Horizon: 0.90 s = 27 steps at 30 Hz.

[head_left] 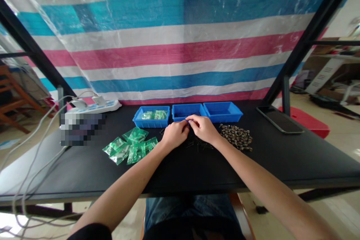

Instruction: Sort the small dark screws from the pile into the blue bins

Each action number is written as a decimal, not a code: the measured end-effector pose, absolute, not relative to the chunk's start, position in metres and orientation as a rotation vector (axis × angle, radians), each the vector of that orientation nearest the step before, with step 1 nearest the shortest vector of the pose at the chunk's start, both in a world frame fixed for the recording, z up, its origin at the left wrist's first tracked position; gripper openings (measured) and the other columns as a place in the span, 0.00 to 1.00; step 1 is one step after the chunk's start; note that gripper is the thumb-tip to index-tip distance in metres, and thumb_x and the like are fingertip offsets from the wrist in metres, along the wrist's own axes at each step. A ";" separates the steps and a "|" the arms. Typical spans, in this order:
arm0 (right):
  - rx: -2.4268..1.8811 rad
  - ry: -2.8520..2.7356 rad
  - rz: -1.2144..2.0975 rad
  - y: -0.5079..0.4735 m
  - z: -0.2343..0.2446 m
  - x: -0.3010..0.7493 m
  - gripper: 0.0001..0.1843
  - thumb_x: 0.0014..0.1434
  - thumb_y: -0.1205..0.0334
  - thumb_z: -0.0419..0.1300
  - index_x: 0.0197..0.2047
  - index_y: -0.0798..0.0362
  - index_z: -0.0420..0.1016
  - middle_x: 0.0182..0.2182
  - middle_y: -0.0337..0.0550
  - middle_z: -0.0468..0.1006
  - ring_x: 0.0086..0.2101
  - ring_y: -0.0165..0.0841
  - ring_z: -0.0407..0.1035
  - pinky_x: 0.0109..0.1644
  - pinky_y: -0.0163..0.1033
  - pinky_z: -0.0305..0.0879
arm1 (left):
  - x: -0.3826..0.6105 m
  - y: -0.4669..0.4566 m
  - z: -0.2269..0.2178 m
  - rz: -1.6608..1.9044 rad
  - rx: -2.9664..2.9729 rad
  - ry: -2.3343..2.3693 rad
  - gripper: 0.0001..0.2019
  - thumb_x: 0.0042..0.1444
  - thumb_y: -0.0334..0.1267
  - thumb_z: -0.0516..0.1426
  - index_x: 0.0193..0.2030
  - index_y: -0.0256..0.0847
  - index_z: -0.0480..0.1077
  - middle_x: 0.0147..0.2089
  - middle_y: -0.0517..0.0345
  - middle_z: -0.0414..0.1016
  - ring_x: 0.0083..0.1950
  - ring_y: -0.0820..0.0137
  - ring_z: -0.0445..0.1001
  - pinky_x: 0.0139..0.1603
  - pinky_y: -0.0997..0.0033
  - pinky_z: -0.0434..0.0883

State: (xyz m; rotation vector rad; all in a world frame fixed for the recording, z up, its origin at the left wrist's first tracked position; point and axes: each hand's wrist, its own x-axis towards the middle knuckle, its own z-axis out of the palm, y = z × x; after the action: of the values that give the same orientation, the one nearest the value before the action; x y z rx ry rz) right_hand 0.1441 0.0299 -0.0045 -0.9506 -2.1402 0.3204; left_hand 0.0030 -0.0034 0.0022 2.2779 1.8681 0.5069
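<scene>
My left hand and my right hand meet at the front wall of the middle blue bin. Both have thumb and fingers pinched together, their tips nearly touching. Whatever is between the fingertips is too small to make out. Under and between my hands lies a scatter of thin dark pin-like pieces, partly covered by them. Beside my right wrist is a heap of small brownish metal parts. Several green-printed clear packets lie loosely to the left of my left hand.
The left blue bin holds more green packets. A right blue bin adjoins the middle one. A phone lies at the right. A power strip with plugs and white cables takes up the left side. A striped sheet hangs behind.
</scene>
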 end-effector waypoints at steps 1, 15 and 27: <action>-0.944 -2.144 0.322 0.030 -0.005 0.144 0.13 0.57 0.68 0.51 0.41 0.54 0.75 0.29 0.42 0.78 0.29 0.32 0.70 0.35 0.34 0.63 | 0.003 -0.004 0.003 0.504 2.276 1.870 0.14 0.60 0.40 0.45 0.44 0.45 0.69 0.43 0.56 0.76 0.45 0.64 0.74 0.42 0.70 0.67; -0.918 -2.123 0.287 0.032 -0.007 0.144 0.13 0.58 0.68 0.52 0.40 0.52 0.77 0.37 0.44 0.79 0.36 0.34 0.72 0.40 0.36 0.66 | 0.000 0.000 -0.002 0.555 2.336 1.846 0.13 0.59 0.39 0.45 0.42 0.45 0.69 0.42 0.56 0.76 0.44 0.63 0.74 0.39 0.69 0.67; -1.083 -2.078 0.231 0.029 -0.003 0.144 0.09 0.58 0.63 0.55 0.33 0.53 0.76 0.28 0.42 0.78 0.26 0.30 0.68 0.30 0.32 0.58 | -0.001 0.001 -0.002 0.581 2.314 1.887 0.16 0.61 0.45 0.43 0.40 0.44 0.68 0.36 0.53 0.76 0.40 0.62 0.75 0.35 0.70 0.65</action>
State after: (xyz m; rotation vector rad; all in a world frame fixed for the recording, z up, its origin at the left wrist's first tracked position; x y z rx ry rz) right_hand 0.1437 0.0289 -0.0026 -1.0834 -2.0777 0.2306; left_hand -0.0007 0.0009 -0.0021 2.3136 1.8869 0.5812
